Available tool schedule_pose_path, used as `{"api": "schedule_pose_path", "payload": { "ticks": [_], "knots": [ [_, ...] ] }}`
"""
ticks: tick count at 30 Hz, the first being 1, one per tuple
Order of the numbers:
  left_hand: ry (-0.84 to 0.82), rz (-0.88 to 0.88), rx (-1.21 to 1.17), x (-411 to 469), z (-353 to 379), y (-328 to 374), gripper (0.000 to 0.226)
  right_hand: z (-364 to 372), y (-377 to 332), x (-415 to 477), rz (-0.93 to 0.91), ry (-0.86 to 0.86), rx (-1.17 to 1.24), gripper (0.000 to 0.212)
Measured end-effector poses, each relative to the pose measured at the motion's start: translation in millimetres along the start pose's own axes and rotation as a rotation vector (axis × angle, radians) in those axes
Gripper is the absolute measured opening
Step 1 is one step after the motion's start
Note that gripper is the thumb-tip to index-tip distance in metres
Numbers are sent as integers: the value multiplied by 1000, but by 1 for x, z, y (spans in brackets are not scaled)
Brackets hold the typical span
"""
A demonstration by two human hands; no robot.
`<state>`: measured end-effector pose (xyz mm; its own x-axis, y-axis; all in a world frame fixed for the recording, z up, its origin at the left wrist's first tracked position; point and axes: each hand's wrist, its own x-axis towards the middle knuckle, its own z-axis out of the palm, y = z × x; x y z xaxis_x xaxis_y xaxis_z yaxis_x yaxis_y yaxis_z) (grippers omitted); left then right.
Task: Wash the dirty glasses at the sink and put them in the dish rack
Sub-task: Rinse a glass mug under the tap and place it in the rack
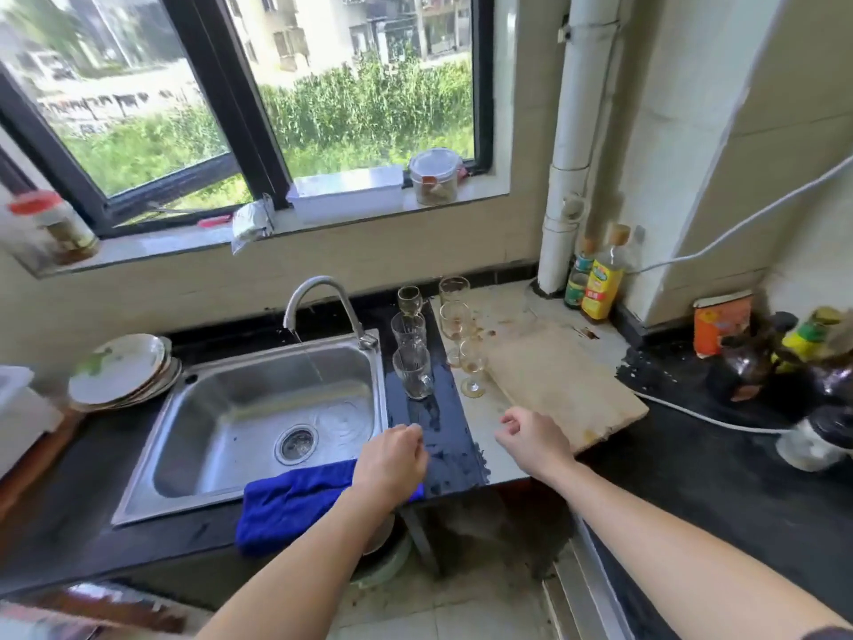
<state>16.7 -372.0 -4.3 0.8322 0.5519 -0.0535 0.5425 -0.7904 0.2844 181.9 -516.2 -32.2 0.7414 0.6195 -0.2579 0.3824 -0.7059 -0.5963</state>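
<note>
Lower centre of frame: left hand (392,459) and right hand (535,443), each grip loosely curled and grasping nothing, hover over the dark bench (443,436), apparently poised to reach. Six dirty clear glasses (413,371) cluster mid-frame, right of the running stainless steel sink (258,408), handy for washing.

Centre of frame, right of the steel sink (194,459): clear mug glass (413,372) upright, tumbler (409,330) behind it, small stemmed glass (410,301) behind that. Right of these, three stained stemmed glasses (464,334) upright in a row. Sink basin holds no glasses; water streaming in.
</note>
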Motion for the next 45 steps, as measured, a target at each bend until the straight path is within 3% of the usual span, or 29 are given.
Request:
{"api": "schedule_pose_path", "payload": {
  "ticks": [6, 16, 19, 22, 25, 28, 31, 39, 45],
  "knots": [
    [24, -227, -99, 37, 1, -37, 21, 30, -48, 98, -6, -179, 17, 37],
    [1, -382, -150, 65, 2, -113, 25, 83, -103, 204, 205, -135, 11, 59],
    [-36, -371, -143, 83, 1, -146, 27, 100, -104, 225, 262, -184, -75, 46],
    [-67, -351, -140, 105, -2, -181, 27, 98, -126, 213, 233, -136, -209, 28],
    [-119, -348, -186, 127, -4, -216, 27, 104, -149, 210, 164, -67, -296, 26],
    [-176, -403, -324, 144, 1, -251, 23, 118, -179, 219, 138, -101, -243, 25],
    [-234, -497, -503, 156, 10, -281, 20, 142, -222, 225, 143, -202, -16, 20],
    [-309, -961, -1294, 173, 23, -332, 28, 199, -301, 236, 499, -459, 484, 17],
    [-106, -1037, -1908, 186, 29, -331, 35, 205, -305, 244, 569, -623, 579, 23]
  ]
}}
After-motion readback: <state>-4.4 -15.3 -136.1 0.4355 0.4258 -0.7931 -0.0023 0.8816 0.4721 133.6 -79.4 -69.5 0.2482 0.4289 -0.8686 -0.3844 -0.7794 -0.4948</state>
